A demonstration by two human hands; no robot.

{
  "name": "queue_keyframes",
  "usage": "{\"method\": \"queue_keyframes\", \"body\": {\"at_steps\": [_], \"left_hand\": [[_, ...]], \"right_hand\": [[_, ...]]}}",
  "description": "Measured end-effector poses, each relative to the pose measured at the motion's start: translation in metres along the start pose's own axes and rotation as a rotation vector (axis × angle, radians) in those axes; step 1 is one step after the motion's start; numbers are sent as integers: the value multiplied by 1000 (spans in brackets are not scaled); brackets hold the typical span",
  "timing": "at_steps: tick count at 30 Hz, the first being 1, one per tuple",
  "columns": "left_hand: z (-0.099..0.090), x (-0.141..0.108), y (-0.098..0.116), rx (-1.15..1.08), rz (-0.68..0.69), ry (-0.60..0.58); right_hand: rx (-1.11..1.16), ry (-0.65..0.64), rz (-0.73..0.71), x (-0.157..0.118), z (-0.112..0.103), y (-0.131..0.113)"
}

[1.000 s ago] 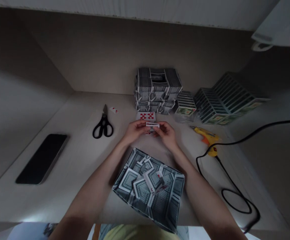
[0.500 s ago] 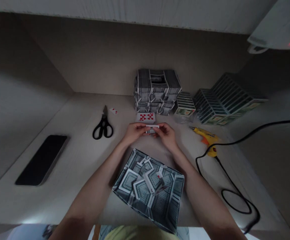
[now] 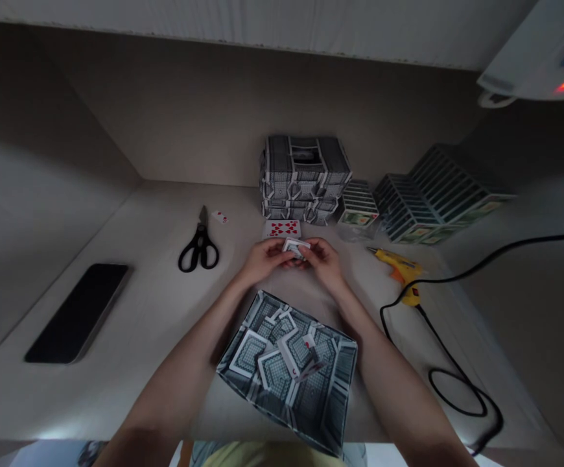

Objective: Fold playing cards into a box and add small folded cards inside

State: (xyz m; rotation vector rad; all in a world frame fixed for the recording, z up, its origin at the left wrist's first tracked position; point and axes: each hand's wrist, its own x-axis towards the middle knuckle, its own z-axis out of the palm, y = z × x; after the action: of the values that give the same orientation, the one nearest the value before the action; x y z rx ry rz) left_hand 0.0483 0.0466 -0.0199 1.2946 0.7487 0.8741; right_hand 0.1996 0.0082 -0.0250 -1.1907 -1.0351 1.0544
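Both my left hand (image 3: 265, 258) and my right hand (image 3: 325, 261) are closed on a small folded playing card (image 3: 294, 247), one at each side of it, thumbs on top. Just beyond my fingers, a red ten card (image 3: 282, 229) lies face up on the table, in front of a stacked box made of patterned cards (image 3: 306, 172). Nearer to me, between my forearms, sits an open card-made tray (image 3: 347, 389) with several loose cards (image 3: 249, 353) in it.
Black scissors (image 3: 199, 250) and a card scrap (image 3: 220, 217) lie left; a phone (image 3: 78, 312) is farther left. At right are a yellow glue gun (image 3: 401, 272) with a black cable (image 3: 450, 350), a small card block (image 3: 358, 204) and stepped card blocks (image 3: 440, 194).
The card between my hands has tilted and turned, now showing more of its pale face. My hands stay in nearly the same place. The view has shifted slightly.
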Motion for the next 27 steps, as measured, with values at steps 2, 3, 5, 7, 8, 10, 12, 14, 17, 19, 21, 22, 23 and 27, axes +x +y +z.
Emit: {"method": "queue_keyframes", "body": {"at_steps": [2,3,5,7,8,10,12,14,17,19,21,22,23,27], "left_hand": [[-1,0,2,25,2,17],[-2,0,2,31,1,33],[-3,1,2,32,-2,80],[-4,3,1,37,-10,135],[-5,3,0,47,-16,157],[-5,4,-1,87,-26,177],[-5,5,-1,143,-20,182],[-4,5,-1,197,-4,190],[0,5,1,254,14,191],[3,4,2,285,28,187],[4,4,3,313,41,190],[4,4,3,315,40,184],[3,3,3,307,28,167],[-6,2,5,154,-69,30]], "right_hand": [[-30,-23,9,-1,1,0],[-44,-34,17,-1,1,0],[-66,-63,30,-2,1,1],[-94,-96,33,-3,2,2],[-120,-112,30,-3,2,3],[-188,-136,14,-4,2,4],[-224,-146,-3,-4,2,5],[-196,-163,2,-3,3,5],[-137,-184,45,-3,4,4],[-155,-186,67,-3,5,3],[-181,-183,79,-4,5,2],[-187,-178,87,-4,5,2],[-184,-172,97,-4,5,1],[-112,-155,150,-2,3,-3]]}}
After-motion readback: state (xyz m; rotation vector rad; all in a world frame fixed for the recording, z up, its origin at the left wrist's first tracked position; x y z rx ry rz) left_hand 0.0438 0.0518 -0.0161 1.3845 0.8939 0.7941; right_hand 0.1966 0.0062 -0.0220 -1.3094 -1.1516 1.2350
